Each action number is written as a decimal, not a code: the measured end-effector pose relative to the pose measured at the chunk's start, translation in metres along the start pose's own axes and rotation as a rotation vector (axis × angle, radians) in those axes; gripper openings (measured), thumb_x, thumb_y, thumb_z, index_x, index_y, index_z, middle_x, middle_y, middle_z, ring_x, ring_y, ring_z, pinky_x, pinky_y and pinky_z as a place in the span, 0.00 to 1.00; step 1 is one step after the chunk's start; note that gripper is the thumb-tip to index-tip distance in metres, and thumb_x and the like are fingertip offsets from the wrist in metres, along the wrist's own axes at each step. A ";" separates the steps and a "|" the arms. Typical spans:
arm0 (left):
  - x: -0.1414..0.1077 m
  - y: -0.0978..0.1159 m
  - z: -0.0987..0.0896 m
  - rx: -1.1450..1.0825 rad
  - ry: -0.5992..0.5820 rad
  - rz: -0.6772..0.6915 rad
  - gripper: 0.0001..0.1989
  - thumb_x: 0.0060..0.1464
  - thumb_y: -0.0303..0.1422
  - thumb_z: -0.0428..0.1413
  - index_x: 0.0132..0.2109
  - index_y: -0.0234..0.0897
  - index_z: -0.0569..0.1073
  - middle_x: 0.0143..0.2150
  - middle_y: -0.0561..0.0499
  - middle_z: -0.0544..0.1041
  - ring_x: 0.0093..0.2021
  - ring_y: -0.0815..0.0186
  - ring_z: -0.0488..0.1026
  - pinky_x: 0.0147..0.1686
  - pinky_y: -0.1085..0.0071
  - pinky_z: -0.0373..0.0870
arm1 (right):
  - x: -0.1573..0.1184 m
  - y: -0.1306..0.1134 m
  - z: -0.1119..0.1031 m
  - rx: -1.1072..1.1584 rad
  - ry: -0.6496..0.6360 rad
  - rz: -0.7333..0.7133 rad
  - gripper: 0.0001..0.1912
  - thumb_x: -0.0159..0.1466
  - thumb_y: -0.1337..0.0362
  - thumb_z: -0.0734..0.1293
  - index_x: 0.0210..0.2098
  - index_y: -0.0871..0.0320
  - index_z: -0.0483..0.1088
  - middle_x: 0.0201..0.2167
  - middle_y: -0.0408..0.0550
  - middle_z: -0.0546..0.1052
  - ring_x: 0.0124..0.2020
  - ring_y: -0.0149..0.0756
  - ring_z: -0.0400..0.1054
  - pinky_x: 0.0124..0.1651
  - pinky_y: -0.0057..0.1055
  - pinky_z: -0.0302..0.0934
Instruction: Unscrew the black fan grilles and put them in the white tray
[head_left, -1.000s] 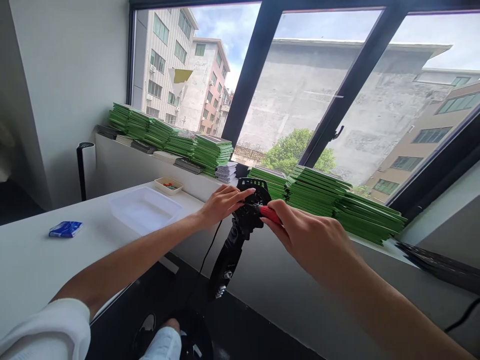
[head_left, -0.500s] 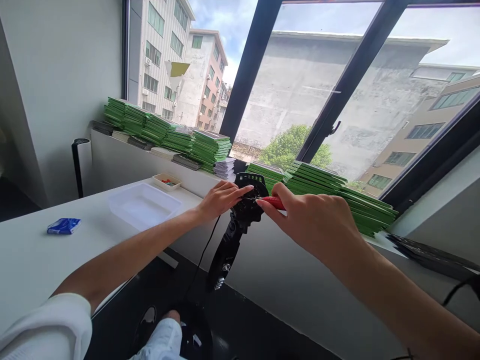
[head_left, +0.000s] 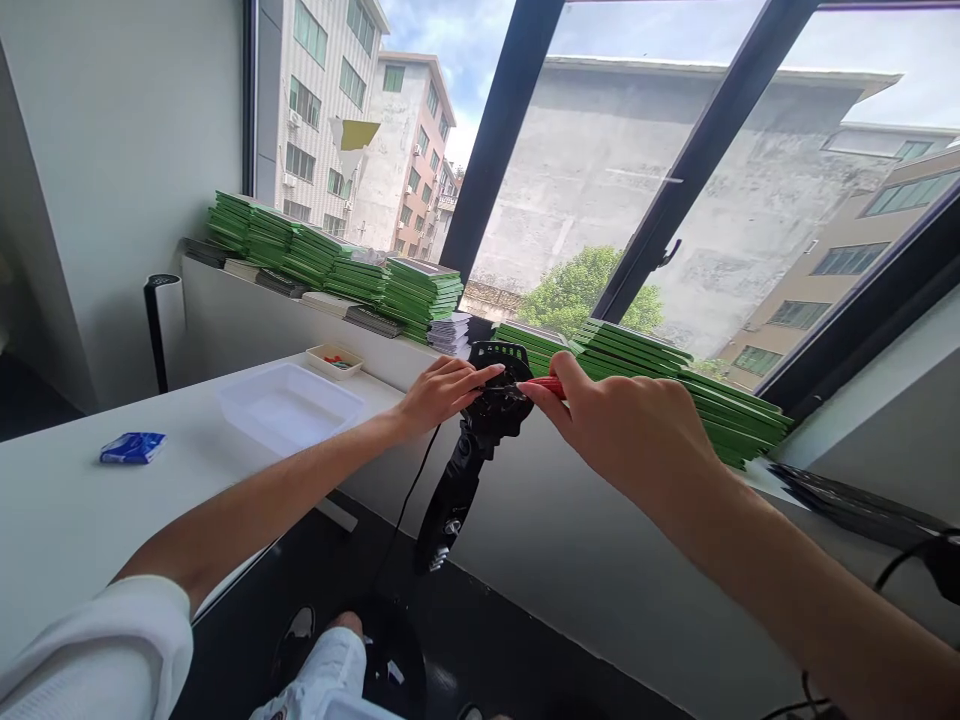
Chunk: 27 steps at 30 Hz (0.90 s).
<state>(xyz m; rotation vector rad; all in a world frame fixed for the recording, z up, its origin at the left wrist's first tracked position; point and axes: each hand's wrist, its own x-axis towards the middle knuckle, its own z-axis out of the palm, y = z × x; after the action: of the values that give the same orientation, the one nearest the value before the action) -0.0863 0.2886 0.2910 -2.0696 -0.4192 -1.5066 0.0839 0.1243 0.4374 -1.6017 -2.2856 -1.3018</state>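
A black device (head_left: 496, 430) with a rounded, slotted head stands in front of me on a long black stem with silvery knobs. My left hand (head_left: 444, 392) holds the left side of its head, with the index finger stretched across the face. In my right hand (head_left: 611, 405), a red-handled screwdriver (head_left: 549, 386) is pinched between thumb and fingers. Its thin shaft points left, over the face of the head, towards my left fingertips. What its tip touches is too small to make out.
On the white table (head_left: 56, 510) at left are a translucent plastic tray (head_left: 289, 408), a small cream tray (head_left: 334, 362) with red pieces, and a blue packet (head_left: 133, 448). Stacks of green-edged books (head_left: 420, 298) line the windowsill. A black cable (head_left: 410, 490) hangs beside the stem.
The view has shifted slightly. Both hands stay at the device's head, and the red screwdriver handle sits a little higher and more level. Both grips look unchanged.
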 end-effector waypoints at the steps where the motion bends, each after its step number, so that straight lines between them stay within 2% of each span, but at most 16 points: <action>1: -0.001 0.000 -0.001 -0.017 -0.002 0.004 0.26 0.69 0.31 0.52 0.70 0.41 0.59 0.43 0.51 0.81 0.46 0.64 0.76 0.50 0.66 0.71 | 0.000 0.001 0.001 -0.022 0.025 0.015 0.26 0.72 0.45 0.52 0.38 0.58 0.70 0.12 0.45 0.67 0.16 0.37 0.65 0.22 0.28 0.40; 2: -0.003 0.001 -0.001 -0.044 0.000 0.004 0.26 0.68 0.31 0.52 0.70 0.42 0.59 0.43 0.51 0.81 0.46 0.64 0.75 0.50 0.66 0.71 | 0.000 0.002 0.002 0.002 0.033 0.012 0.25 0.72 0.45 0.52 0.37 0.58 0.69 0.13 0.45 0.68 0.17 0.37 0.65 0.22 0.28 0.41; 4: -0.004 0.003 -0.001 -0.129 0.028 -0.046 0.26 0.68 0.33 0.53 0.70 0.45 0.59 0.45 0.51 0.81 0.48 0.64 0.75 0.53 0.65 0.70 | 0.000 0.004 0.003 0.142 0.009 -0.037 0.21 0.71 0.48 0.54 0.45 0.58 0.68 0.17 0.43 0.72 0.16 0.34 0.65 0.22 0.27 0.44; 6: -0.001 0.006 0.003 -0.258 0.111 -0.226 0.27 0.67 0.36 0.54 0.70 0.47 0.58 0.52 0.49 0.79 0.56 0.62 0.73 0.58 0.62 0.68 | 0.000 0.005 0.002 0.233 -0.016 -0.075 0.22 0.71 0.50 0.54 0.52 0.59 0.65 0.18 0.41 0.74 0.16 0.32 0.63 0.22 0.26 0.46; 7: 0.002 0.006 0.006 -0.348 0.159 -0.354 0.29 0.67 0.39 0.54 0.71 0.47 0.57 0.58 0.46 0.76 0.61 0.60 0.70 0.61 0.61 0.66 | 0.000 0.004 0.001 0.219 -0.019 -0.075 0.23 0.72 0.49 0.53 0.52 0.60 0.65 0.18 0.42 0.74 0.15 0.33 0.63 0.22 0.26 0.46; 9: 0.011 0.004 0.017 -0.578 0.199 -0.606 0.31 0.67 0.42 0.54 0.72 0.46 0.54 0.67 0.43 0.68 0.68 0.58 0.64 0.66 0.58 0.61 | -0.002 0.002 -0.001 0.115 -0.005 -0.034 0.27 0.72 0.45 0.50 0.46 0.60 0.69 0.15 0.43 0.70 0.16 0.35 0.63 0.21 0.28 0.44; 11: 0.021 0.001 0.029 -0.819 0.130 -0.763 0.33 0.65 0.43 0.55 0.71 0.44 0.55 0.69 0.42 0.66 0.70 0.55 0.62 0.69 0.57 0.59 | -0.003 0.000 -0.003 0.062 0.003 0.017 0.28 0.72 0.44 0.50 0.40 0.59 0.70 0.13 0.44 0.68 0.16 0.37 0.63 0.21 0.29 0.43; 12: 0.025 -0.001 0.034 -0.911 0.079 -0.798 0.33 0.64 0.43 0.56 0.70 0.41 0.56 0.67 0.41 0.68 0.69 0.54 0.63 0.68 0.57 0.59 | -0.003 0.000 -0.003 0.085 -0.010 0.028 0.26 0.71 0.46 0.51 0.41 0.59 0.70 0.14 0.44 0.69 0.16 0.36 0.63 0.22 0.29 0.44; 14: 0.031 -0.003 0.040 -0.994 -0.002 -0.820 0.31 0.62 0.41 0.57 0.68 0.38 0.59 0.61 0.42 0.73 0.63 0.54 0.69 0.66 0.57 0.62 | -0.004 0.003 0.000 0.180 -0.056 0.024 0.21 0.70 0.51 0.55 0.49 0.59 0.68 0.15 0.42 0.71 0.16 0.36 0.64 0.22 0.28 0.46; 16: 0.032 -0.001 0.039 -0.949 -0.020 -0.833 0.27 0.64 0.41 0.54 0.66 0.39 0.60 0.56 0.45 0.75 0.57 0.57 0.72 0.64 0.58 0.65 | -0.005 0.006 0.005 0.258 -0.086 -0.016 0.21 0.70 0.53 0.56 0.55 0.59 0.64 0.17 0.41 0.73 0.16 0.36 0.65 0.23 0.27 0.48; 20: 0.033 0.007 0.030 -0.735 -0.043 -0.864 0.20 0.68 0.42 0.47 0.63 0.43 0.64 0.53 0.49 0.76 0.54 0.59 0.73 0.61 0.58 0.66 | -0.009 0.011 0.016 0.266 0.007 -0.092 0.23 0.73 0.47 0.51 0.51 0.57 0.65 0.20 0.44 0.76 0.18 0.37 0.69 0.22 0.27 0.48; 24: 0.038 0.007 0.024 -0.652 -0.105 -0.800 0.18 0.68 0.41 0.47 0.61 0.43 0.65 0.49 0.50 0.77 0.48 0.60 0.75 0.56 0.61 0.69 | -0.014 0.010 0.020 0.269 0.098 -0.117 0.23 0.74 0.48 0.50 0.50 0.58 0.64 0.26 0.45 0.80 0.20 0.37 0.72 0.21 0.26 0.48; 27: 0.041 0.005 0.024 -0.622 -0.138 -0.772 0.18 0.69 0.41 0.46 0.61 0.42 0.65 0.47 0.50 0.77 0.46 0.60 0.75 0.53 0.62 0.70 | -0.014 0.009 0.016 0.125 0.098 -0.070 0.26 0.73 0.46 0.49 0.47 0.59 0.66 0.19 0.46 0.76 0.17 0.39 0.70 0.20 0.26 0.43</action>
<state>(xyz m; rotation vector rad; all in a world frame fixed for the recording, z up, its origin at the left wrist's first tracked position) -0.0517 0.2960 0.3230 -2.6733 -0.9904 -2.1360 0.1035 0.1248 0.4254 -1.3992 -2.3327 -1.1968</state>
